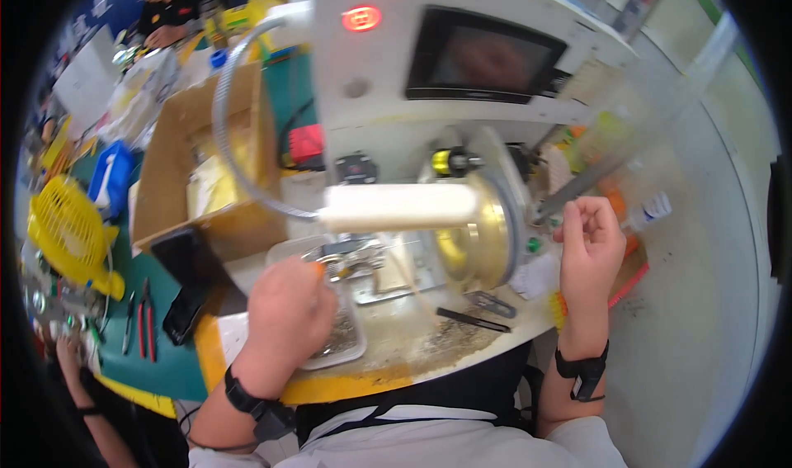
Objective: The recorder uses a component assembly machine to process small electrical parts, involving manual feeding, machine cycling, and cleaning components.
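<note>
My left hand is closed in a fist above a white plastic tray of small metal bits. A spot of orange shows at its fingertips; what they grip, if anything, is hidden. Just beyond it sits a small metal fixture with a spring. On the right, my right hand is raised with its fingers curled and pinched together, and I cannot make out anything between them. Between the hands stands a brass-coloured wheel on a white machine. A white tube lamp hangs in front of the wheel.
Black tweezers lie at the bench's front edge. Leftward are a cardboard box, a phone, red-handled pliers and a yellow fan. A dark screen faces me. Other people sit at far left and lower left.
</note>
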### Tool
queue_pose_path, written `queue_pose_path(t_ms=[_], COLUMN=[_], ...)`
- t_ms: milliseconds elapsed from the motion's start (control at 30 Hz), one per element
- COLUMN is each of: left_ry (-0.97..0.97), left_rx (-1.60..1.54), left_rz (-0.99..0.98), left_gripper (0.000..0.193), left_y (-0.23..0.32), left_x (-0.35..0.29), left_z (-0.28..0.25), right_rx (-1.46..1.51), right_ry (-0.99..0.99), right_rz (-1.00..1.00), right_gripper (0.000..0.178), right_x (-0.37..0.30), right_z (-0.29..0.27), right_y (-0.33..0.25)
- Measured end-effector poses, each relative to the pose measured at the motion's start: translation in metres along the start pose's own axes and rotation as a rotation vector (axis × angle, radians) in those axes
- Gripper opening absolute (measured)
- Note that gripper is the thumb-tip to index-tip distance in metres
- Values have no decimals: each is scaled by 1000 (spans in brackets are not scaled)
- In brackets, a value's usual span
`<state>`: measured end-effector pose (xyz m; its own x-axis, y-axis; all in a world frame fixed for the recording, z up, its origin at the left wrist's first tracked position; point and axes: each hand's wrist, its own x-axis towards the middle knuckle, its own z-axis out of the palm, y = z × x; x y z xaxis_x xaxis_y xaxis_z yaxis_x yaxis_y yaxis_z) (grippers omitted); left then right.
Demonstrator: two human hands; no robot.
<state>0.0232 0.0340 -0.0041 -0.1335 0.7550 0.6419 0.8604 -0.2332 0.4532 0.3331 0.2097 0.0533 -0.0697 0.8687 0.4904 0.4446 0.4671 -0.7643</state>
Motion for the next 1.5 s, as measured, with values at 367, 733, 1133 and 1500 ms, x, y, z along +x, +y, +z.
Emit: queue_pose_path(t_ms=[367,733,1133,1500], left_ry=[5,8,28,-3], left_rx=[64,74,152,177], left_rz=[-121,-111,9,-36], left_gripper=[18,17,15,14], left_y=[3,6,8,10], left_x=[-7,-5,13,5], left_z=[5,3,-10,-10], right_rx=[-347,-443,-501,-569], right_ry=[116,81,119,208], right_rz=[78,82,153,-9], right_gripper=[14,12,15,13], right_x=[29,29,23,31], right_z=[-46,-38,-39,-35], right_y=[28,40,51,33])
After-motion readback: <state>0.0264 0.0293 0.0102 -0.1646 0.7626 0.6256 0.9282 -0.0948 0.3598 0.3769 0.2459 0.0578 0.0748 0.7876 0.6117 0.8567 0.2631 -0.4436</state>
